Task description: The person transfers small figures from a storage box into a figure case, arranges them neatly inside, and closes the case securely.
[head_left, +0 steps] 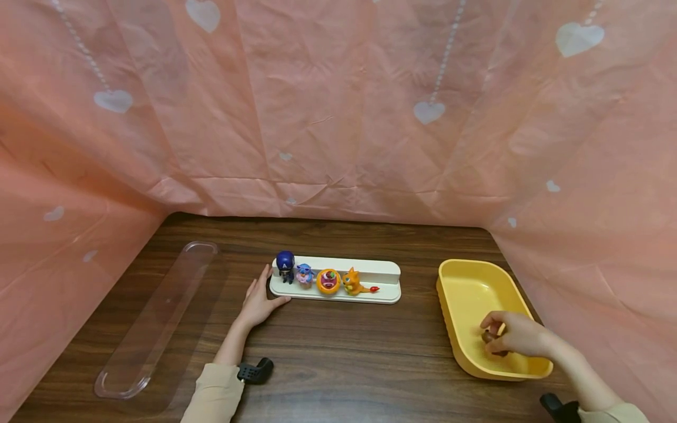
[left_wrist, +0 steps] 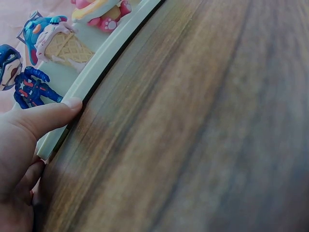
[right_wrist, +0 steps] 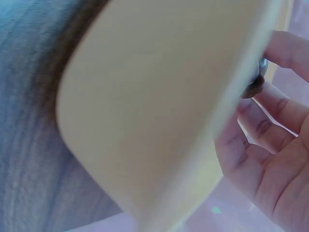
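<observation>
My left hand (head_left: pixel 257 304) grips the left end of a white stepped display stand (head_left: pixel 388 292), thumb on its front edge and fingers round its end. On the stand stand several figurines: a dark-blue helmeted one (head_left: pixel 285 266), a blue one on an ice-cream cone (left_wrist: pixel 67 43), a round orange-and-pink one (head_left: pixel 328 282) and an orange dragon-like one (head_left: pixel 353 282) with a red tail tip. Over at the right, my right hand (head_left: pixel 520 336) pinches a small brown figurine (head_left: pixel 491 337) inside a yellow tub (head_left: pixel 448 317); the fingers partly hide it.
A long clear plastic cover (head_left: pixel 158 320) lies on the left of the brown wooden table (head_left: pixel 359 364). Pink curtains (head_left: pixel 338 117) with white hearts hang behind the table and along both sides.
</observation>
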A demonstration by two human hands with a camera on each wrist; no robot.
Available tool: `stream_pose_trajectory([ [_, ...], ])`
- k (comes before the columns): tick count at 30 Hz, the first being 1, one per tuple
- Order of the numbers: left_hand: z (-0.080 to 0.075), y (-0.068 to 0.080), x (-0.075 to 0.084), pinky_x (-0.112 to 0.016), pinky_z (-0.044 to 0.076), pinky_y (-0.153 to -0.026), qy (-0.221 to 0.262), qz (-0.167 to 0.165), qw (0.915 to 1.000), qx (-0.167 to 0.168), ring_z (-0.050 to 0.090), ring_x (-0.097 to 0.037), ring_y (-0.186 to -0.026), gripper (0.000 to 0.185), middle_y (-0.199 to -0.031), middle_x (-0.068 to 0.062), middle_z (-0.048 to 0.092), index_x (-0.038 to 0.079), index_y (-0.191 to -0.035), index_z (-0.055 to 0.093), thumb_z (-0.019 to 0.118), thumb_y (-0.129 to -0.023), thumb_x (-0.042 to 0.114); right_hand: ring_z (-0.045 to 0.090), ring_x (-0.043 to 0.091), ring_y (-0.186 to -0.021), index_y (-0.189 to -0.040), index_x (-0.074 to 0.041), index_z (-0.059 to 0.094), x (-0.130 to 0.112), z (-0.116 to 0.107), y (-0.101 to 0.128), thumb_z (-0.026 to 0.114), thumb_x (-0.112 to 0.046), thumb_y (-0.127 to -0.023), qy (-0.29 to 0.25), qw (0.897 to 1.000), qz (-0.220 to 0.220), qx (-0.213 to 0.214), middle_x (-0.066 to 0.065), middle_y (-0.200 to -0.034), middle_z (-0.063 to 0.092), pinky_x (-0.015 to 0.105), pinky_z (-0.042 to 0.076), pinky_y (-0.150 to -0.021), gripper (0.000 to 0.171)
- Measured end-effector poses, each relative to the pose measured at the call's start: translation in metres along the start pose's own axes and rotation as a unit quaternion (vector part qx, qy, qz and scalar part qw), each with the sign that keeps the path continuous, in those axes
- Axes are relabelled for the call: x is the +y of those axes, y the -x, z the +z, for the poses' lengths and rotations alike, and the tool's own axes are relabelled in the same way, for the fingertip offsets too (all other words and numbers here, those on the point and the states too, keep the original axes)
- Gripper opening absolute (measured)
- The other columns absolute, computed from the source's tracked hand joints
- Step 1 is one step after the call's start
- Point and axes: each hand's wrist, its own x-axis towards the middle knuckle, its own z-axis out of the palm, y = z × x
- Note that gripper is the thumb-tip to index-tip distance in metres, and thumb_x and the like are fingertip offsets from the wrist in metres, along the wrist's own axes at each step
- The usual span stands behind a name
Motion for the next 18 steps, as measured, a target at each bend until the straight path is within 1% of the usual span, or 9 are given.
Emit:
stream_pose_trajectory([
  [4, 0.0, 0.0, -0.001, -0.053, 0.002, -0.119, -0.001, 0.001, 1.0, 0.002, 0.023, -0.041, -0.144, 0.102, -0.154, -0.028, 0.03, -0.009, -0.152, 0.009, 0.078, -0.084, 0.022, 0.057, 0.005, -0.063, -0.105, 0.005, 0.062, -0.01, -0.007, 0.004, 0.077, -0.013, -0.079, 0.016, 1.0, -0.011, 0.02, 0.003, -0.084, 0.059, 0.024, 0.05, -0.056, 0.035],
  [5, 0.0, 0.0, -0.001, -0.053, 0.002, -0.119, -0.001, 0.001, 1.0, 0.003, 0.023, -0.041, -0.144, 0.102, -0.154, -0.028, 0.03, -0.009, -0.153, 0.009, 0.077, -0.084, 0.022, 0.057, 0.004, -0.064, -0.105, 0.004, 0.063, -0.012, -0.009, 0.005, 0.077, -0.014, -0.079, 0.027, 0.999, -0.015, 0.025, 0.002, -0.084, 0.059, 0.024, 0.05, -0.057, 0.034],
  [12, 0.001, 0.0, -0.002, -0.053, 0.002, -0.119, 0.0, -0.001, 1.0, 0.002, 0.021, -0.042, -0.144, 0.102, -0.154, -0.027, 0.029, -0.008, -0.153, 0.009, 0.077, -0.084, 0.023, 0.055, 0.002, -0.073, -0.106, 0.003, 0.067, -0.028, -0.017, 0.009, 0.079, -0.017, -0.079, 0.069, 0.995, -0.021, 0.064, 0.001, -0.087, 0.06, 0.022, 0.049, -0.062, 0.035],
  [18, 0.001, 0.001, -0.001, -0.055, 0.002, -0.118, 0.006, -0.002, 1.0, 0.004, 0.017, -0.044, -0.145, 0.102, -0.154, -0.028, 0.029, -0.008, -0.153, 0.009, 0.077, -0.084, 0.022, 0.054, 0.001, -0.077, -0.101, -0.007, 0.071, -0.041, -0.02, 0.01, 0.079, -0.02, -0.081, 0.108, 0.988, -0.042, 0.103, -0.005, -0.089, 0.06, 0.023, 0.048, -0.062, 0.026],
])
